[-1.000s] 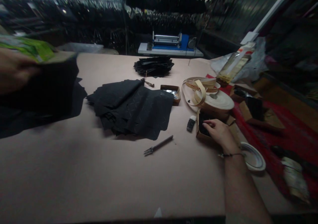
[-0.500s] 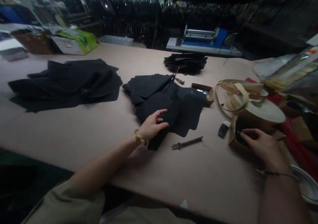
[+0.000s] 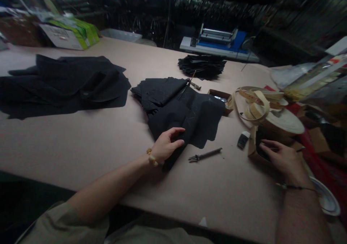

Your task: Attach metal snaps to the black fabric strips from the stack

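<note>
My left hand [image 3: 167, 144] rests at the near edge of a fanned pile of black fabric pieces [image 3: 173, 110], thumb and fingers apart. At the right, my right hand [image 3: 282, 157] reaches into a small cardboard box [image 3: 252, 146], its thumb and index finger pinched together; what they hold is too small to name. Between the hands lies a dark pronged tool [image 3: 205, 155]. Beside the box sits a small black-and-white object [image 3: 243, 139]. A thin stick and a metal-ended tool [image 3: 195, 86] lie on the pile's far side.
More black fabric [image 3: 65, 85] spreads at the left, and a black stack [image 3: 202, 66] stands farther back. Rolls of beige strap [image 3: 282, 119] lie beyond my right hand. A small open box [image 3: 230, 101] adjoins the pile. A green-and-white box [image 3: 70, 33] is at the back left.
The view has shifted slightly. My left hand has moved a little down toward me along the fabric. My right hand remains at the box, fingers still pinched.
</note>
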